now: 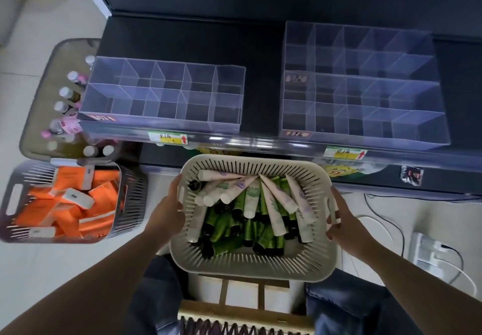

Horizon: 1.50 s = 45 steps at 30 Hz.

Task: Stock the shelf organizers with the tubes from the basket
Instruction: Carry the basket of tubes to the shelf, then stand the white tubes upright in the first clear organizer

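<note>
Dark shelf (260, 73) held empty clear acrylic organizers (161, 94). Left hand (167, 212) and right hand (344, 220) gripped the beige slotted basket (250, 267) of white and green tubes (250, 204) by its sides; best set down level, close beneath.

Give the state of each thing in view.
left hand: grips the tube basket's left handle
right hand: grips its right handle
tube basket: held, filled with white and green tubes
left organizer: empty
right organizer: empty
box basket: filled with orange boxes
bottle basket: bottles upright inside
</note>
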Tool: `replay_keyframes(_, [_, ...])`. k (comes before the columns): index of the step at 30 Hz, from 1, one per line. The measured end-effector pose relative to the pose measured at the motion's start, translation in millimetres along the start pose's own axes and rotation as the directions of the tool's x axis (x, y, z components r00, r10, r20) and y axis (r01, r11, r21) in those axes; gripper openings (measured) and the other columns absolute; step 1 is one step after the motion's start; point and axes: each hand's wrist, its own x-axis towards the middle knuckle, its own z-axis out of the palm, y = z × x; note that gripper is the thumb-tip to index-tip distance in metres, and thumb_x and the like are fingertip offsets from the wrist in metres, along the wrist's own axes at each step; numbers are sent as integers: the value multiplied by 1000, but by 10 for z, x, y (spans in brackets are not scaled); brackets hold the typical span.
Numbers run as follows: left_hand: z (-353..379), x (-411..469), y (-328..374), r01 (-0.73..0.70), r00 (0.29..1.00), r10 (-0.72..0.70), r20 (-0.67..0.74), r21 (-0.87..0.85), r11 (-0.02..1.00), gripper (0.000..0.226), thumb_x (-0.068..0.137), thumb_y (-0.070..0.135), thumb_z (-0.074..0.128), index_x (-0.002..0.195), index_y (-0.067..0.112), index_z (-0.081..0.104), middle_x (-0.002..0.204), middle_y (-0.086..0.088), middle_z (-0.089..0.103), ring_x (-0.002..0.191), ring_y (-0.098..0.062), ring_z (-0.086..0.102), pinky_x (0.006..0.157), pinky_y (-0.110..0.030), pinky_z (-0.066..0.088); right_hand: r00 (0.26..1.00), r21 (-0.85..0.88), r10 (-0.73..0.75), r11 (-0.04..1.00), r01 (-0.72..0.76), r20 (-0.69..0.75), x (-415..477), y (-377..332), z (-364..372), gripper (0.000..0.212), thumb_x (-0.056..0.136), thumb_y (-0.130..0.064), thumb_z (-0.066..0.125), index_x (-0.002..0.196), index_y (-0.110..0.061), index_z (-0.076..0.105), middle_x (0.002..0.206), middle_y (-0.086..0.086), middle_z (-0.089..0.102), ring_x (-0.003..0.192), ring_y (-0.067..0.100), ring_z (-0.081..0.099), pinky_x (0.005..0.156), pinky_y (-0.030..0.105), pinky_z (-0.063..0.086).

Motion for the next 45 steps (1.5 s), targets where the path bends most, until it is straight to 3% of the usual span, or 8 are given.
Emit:
replay_keyframes(4, [0,-62,-5,-8,1000,8,1,10,1000,98,79,-2,56,140,52,3,91,-2,64,73,-17,63,60,-34,54,1000,-11,-7,1000,7,-25,-47,53,52,86,84,7,57,133,-45,10,83,-8,55,59,-5,62,48,11,46])
replay_keyframes(10, [96,-145,108,37,986,-23,-167,80,996,88,79,-3,45,138,48,5,77,-4,60,61,-23,60,57,-42,55,994,-42,17,999,-22,-109,58,236,94,80,89,-11,55,144,-46,9,79,-5,59,69,20,65,64,34,52])
replay_keyframes(18, [284,-109,37,-53,933,90,-347,117,992,78,84,-2,47,141,39,12,105,-8,57,79,-28,59,65,-45,51,969,-125,-77,991,49,-236,325,546,173,77,92,-16,49,130,-68,5,99,-1,60,74,23,68,62,41,58])
replay_keyframes(23, [268,0,-78,-126,937,153,-313,106,986,77,84,1,52,140,40,17,107,-3,57,79,-20,51,69,-35,43,961,-118,-120,989,93,-250,388,666,147,74,94,-12,49,134,-64,14,97,0,58,59,15,67,46,20,49])
replay_keyframes(29, [325,104,-210,-152,938,181,-295,120,981,81,81,3,53,142,40,15,115,-7,58,92,-27,60,75,-40,48,976,-34,-97,995,93,-195,356,629,148,74,93,-9,53,135,-60,20,100,5,60,69,29,67,53,32,55])
replay_keyframes(36, [236,-11,-184,-179,941,234,-245,227,957,75,84,1,50,148,23,18,118,-14,61,99,-33,60,71,-32,38,976,-26,-85,996,82,-199,197,501,185,72,90,-13,55,143,-49,21,105,-5,60,76,22,65,70,45,58])
replay_keyframes(42, [114,-237,-124,-209,910,293,-295,285,936,51,81,13,55,130,19,44,120,-13,55,110,-32,53,79,-37,43,972,-67,-135,990,124,-191,-1,448,214,65,83,-20,66,138,-38,35,102,-6,62,94,22,62,84,47,54])
replay_keyframes(45, [80,-377,20,-229,879,340,-335,328,916,49,82,13,55,130,14,47,123,-15,52,114,-32,50,87,-39,44,955,-130,-181,980,153,-236,-96,443,202,51,82,-13,66,129,-23,47,107,0,62,93,21,60,76,38,53])
